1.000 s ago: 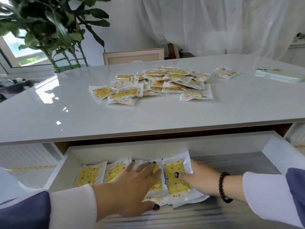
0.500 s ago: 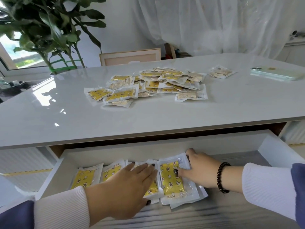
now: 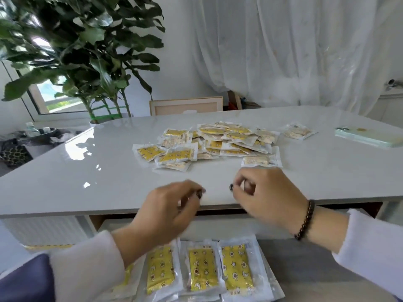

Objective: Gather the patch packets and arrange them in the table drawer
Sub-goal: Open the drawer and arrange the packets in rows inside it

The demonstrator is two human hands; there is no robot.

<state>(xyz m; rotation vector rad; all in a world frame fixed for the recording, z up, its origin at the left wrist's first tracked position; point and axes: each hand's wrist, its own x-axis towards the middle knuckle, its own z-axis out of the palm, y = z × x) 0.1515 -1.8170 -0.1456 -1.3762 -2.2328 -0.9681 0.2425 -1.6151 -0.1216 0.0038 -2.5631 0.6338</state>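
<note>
Reaching up from the drawer (image 3: pixel 305 251), both hands hover over the desk's (image 3: pixel 65 182) near edge, short of the loose pile (image 3: pixel 218 140). At the far left corner a plant (image 3: pixel 82 51) leans over the desk, well apart from the work. The left hand (image 3: pixel 168 212) is motion-blurred, its fingers loosely curled and holding nothing that I can make out. Below it, the packets (image 3: pixel 202 267) already in the drawer lie side by side in a row along its left part, overlapping a little; the right part of the drawer floor is bare. The right hand (image 3: pixel 268 197) is likewise empty, thumb and fingertips drawn together as if readying a pinch. The pile sits mid-desk, with one stray packet (image 3: pixel 298 131) toward the far right and a phone (image 3: pixel 368 136) near the right edge. The likely trouble is the packets themselves: they look slick and are heaped crosswise, so a quick scoop could slide some off the glossy top or over the near edge, past the drawer. Carrying too many at once may also disturb the tidy row when they are set down. A wide sweep for the stray packet could nudge the phone. Nothing stands between the hands and the pile.
</note>
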